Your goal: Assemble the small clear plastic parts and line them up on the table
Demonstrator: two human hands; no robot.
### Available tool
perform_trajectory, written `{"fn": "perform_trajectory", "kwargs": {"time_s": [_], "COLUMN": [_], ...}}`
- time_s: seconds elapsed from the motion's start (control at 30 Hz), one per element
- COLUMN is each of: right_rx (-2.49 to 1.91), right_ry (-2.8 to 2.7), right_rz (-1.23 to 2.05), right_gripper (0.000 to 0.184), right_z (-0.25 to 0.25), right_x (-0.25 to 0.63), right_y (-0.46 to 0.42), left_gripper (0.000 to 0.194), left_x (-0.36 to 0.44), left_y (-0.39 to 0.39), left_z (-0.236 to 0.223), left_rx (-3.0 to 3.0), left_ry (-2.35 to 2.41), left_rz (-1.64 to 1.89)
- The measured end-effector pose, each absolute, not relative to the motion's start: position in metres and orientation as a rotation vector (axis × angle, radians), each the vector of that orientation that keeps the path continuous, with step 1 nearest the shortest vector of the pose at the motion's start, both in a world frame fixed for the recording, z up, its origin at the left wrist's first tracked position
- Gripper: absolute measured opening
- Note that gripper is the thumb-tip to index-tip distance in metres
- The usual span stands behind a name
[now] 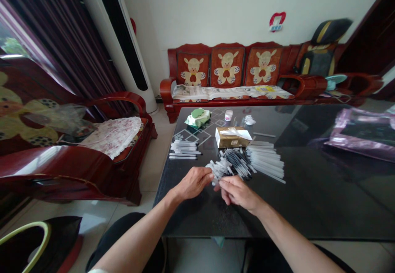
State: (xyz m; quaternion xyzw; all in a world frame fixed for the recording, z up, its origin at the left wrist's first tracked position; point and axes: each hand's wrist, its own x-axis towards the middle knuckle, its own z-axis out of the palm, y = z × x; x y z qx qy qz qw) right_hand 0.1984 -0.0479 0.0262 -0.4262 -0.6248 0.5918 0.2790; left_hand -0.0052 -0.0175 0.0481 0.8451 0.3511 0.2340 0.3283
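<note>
My left hand (194, 181) and my right hand (237, 190) meet over the near part of a black glossy table (308, 190). Both have their fingers pinched together around small clear pen parts at the edge of a heap of clear caps (219, 168). What exactly each hand grips is too small to name. Behind the caps lies a pile of dark pen refills (236, 160), and to its right a pile of white pen barrels (265, 160). A neat row of finished white pens (183, 149) lies at the table's left edge.
A brown cardboard box (232, 136) stands behind the piles, with a green wipes pack (198, 116) and a small white jar (228, 115) farther back. A purple bag (364, 133) lies at the far right. Red wooden sofas stand behind and to the left.
</note>
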Motion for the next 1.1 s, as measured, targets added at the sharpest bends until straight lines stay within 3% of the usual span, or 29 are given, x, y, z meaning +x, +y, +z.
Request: {"fn": "perform_trajectory", "kwargs": {"time_s": [0.13, 0.27, 0.37, 0.6, 0.77, 0.87, 1.1], "right_rx": [-1.056, -1.030, -1.123, -1.334, -1.357, -1.350, -1.179], "right_ry": [-1.411, -1.368, -1.519, -2.159, -2.273, -2.201, -1.559], "right_rz": [2.000, 2.046, 1.744, 0.501, 0.227, 0.449, 1.634], "right_gripper": [0.043, 0.041, 0.039, 0.032, 0.030, 0.032, 0.038], "right_z": [0.020, 0.017, 0.019, 0.024, 0.020, 0.020, 0.017], "right_x": [0.203, 0.202, 0.196, 0.187, 0.187, 0.190, 0.198], "right_y": [-0.050, -0.052, -0.051, -0.052, -0.054, -0.052, -0.047], "left_gripper": [0.039, 0.037, 0.039, 0.043, 0.045, 0.048, 0.038], "left_x": [-0.008, -0.008, -0.007, -0.002, -0.001, -0.003, -0.008], "left_y": [-0.018, -0.019, -0.018, -0.013, -0.009, -0.010, -0.018], "left_z": [0.049, 0.049, 0.049, 0.042, 0.030, 0.029, 0.047], "left_rx": [2.268, 2.290, 2.257, 2.106, 1.975, 2.000, 2.131], "left_ry": [0.851, 0.872, 1.006, 1.234, 1.304, 1.261, 0.922], "left_rz": [0.640, 0.642, 0.647, 0.679, 0.664, 0.658, 0.679]}}
